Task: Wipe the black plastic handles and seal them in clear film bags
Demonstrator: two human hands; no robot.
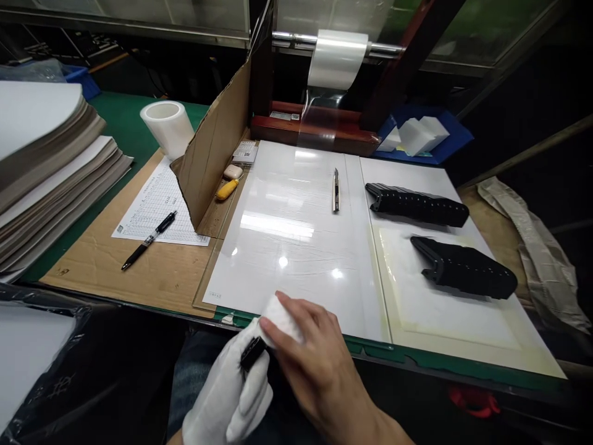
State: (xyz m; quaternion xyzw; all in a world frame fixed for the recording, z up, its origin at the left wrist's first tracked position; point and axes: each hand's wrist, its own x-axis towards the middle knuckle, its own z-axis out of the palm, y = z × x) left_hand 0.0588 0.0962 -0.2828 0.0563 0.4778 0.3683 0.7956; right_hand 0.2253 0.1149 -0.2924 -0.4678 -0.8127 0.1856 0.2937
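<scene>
In a white glove, my left hand (231, 380) closes round a small black part (252, 353) above my lap, near the table's front edge. Most of that part is hidden by the fingers. My bare right hand (319, 355) pinches a white foam block (283, 322), which meets the black part and the gloved fingertips. Beyond both hands lies a glossy white board (287, 266), with a utility knife (336, 191) resting on it. Two rows of black parts (419, 205), (466, 269) lie on the white sheets at the right.
A roll of clear film (338, 59) hangs on a bar at the back. Behind the right side stands a blue bin (451, 139) with white blocks. An upright cardboard divider (213, 142), a pen (149, 241), a white roll (167, 130) and stacked sheets (50, 179) occupy the left.
</scene>
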